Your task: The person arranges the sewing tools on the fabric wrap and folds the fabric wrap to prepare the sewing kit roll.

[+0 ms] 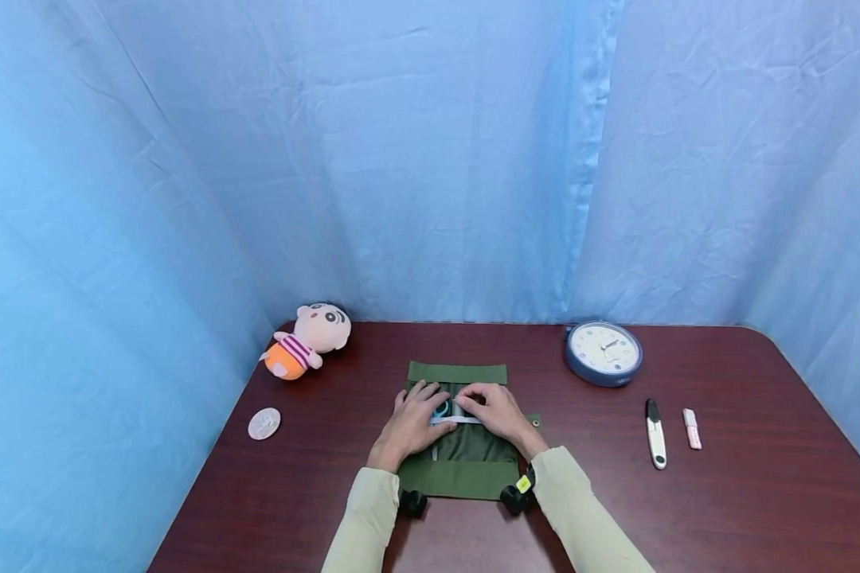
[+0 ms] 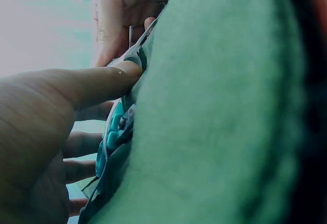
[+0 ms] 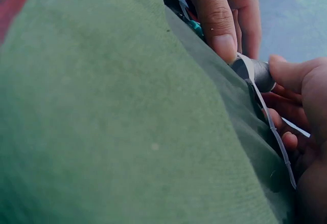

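An unfolded green fabric organizer [image 1: 466, 480] lies on the table beneath both hands. A white elastic band [image 1: 469, 419] runs across its inside, and teal looped handles [image 1: 440, 410], like those of small scissors, show behind the band. My left hand [image 1: 417, 418] rests on the organizer's left half, fingers spread, its thumb pressing by the band. With thumb and fingers, my right hand [image 1: 498, 410] pinches a dark grey cylinder [image 3: 263, 75] that sits at the band. The cylinder's lower part is hidden behind the band and cloth, so its exact kind is unclear.
A plush doll [image 1: 308, 342] lies at the back left, with a pale round disc [image 1: 263, 423] nearer. On the right are a blue-rimmed clock [image 1: 604, 350], a white tool with a black end [image 1: 655, 434] and a small white stick [image 1: 691, 430]. Blue curtains [image 1: 430, 159] surround the table.
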`<state>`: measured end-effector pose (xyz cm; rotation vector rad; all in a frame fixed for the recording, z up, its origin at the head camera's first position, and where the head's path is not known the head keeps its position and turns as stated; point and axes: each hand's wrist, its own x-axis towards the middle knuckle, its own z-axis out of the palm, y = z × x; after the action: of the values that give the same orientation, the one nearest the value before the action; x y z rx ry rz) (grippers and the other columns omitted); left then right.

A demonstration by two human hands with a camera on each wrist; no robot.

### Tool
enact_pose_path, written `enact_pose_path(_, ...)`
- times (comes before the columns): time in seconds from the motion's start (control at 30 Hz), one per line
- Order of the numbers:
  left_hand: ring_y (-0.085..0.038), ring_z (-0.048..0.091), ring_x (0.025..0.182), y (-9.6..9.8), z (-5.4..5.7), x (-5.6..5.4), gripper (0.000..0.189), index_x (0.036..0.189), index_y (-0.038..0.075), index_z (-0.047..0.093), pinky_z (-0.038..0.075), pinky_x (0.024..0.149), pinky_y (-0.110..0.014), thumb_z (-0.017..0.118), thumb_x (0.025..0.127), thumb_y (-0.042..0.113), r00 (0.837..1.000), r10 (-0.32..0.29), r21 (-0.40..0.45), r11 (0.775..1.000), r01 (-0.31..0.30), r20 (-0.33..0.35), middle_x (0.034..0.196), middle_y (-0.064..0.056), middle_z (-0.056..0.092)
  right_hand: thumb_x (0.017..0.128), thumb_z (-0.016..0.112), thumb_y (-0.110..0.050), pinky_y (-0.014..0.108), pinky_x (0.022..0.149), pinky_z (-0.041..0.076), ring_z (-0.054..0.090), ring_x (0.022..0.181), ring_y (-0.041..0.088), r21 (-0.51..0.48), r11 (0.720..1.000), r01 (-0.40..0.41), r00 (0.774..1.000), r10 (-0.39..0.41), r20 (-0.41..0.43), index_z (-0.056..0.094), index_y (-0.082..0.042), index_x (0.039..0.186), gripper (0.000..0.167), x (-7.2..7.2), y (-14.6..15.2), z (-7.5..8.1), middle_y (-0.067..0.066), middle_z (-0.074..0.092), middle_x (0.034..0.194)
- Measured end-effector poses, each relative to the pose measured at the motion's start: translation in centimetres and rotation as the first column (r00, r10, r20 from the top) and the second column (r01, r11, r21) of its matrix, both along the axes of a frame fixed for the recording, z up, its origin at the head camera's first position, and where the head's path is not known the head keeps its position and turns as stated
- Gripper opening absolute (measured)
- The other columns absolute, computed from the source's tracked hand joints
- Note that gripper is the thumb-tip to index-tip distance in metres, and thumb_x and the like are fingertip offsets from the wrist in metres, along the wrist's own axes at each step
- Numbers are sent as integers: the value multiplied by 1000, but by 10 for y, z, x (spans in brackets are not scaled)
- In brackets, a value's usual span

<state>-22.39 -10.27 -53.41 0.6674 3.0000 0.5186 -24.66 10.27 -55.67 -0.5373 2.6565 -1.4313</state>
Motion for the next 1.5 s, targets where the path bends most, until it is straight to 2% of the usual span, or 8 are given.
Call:
enact_pose_path(0.2,-37,41,146,-1,0,-1,52,139,17,60,34,113,-64,67,95,43,1000,-10,7,1000,10,-11,150,-13,52,100,61,-25,30,81,51,65,89,9,25,998,64,998,-64,-26,75,-20,106,16,2,-4,0,-2,74,105)
enact_pose_path(0.33,-37,40,146,-1,0,-1,52,139,17,59,34,113,-65,66,95,43,1000,-14,14,1000,14,-6,151,-12,52,101,60,-26,31,80,48,61,88,9,77,993,86,995,-82,-51,74,-23,101,15,3,-6,0,-4,70,105)
enact_pose_path(0.5,-38,40,146,-1,2,-2,53,139,15,60,34,113,-65,66,95,43,1000,-20,27,999,20,-9,151,-13,52,101,59,-28,28,76,43,55,84,7,100,992,75,996,-69,-63,72,-25,96,14,2,-6,0,-5,66,102)
enact_pose_path(0.83,-38,40,146,0,1,-3,52,140,16,59,34,113,-66,65,96,43,1000,-17,41,999,17,-4,151,-13,52,103,55,-28,31,80,45,57,89,8,88,994,59,997,-55,-51,72,-25,104,17,1,-3,-1,-5,67,103)
enact_pose_path(1.07,-38,39,147,-1,1,-1,53,140,17,59,33,113,-66,64,96,44,1000,-16,34,999,16,0,151,-13,51,102,58,-24,31,80,46,59,89,10,84,994,68,996,-63,-60,72,-23,99,15,2,-4,-1,-3,68,103)
enact_pose_path(1.3,-38,39,147,-2,2,1,52,140,16,59,33,113,-66,64,96,43,1000,-19,49,999,19,1,151,-13,51,102,58,-26,31,78,44,56,87,10,94,995,46,997,-39,-71,72,-23,96,16,2,-5,-1,-3,67,102)
enact_pose_path(1.5,-38,39,147,-2,2,1,52,140,16,59,33,113,-66,63,96,44,1000,-17,50,999,16,9,151,-13,51,103,56,-28,30,77,43,53,85,8,84,995,47,998,-43,-41,72,-24,101,16,3,-5,-1,-4,66,101)
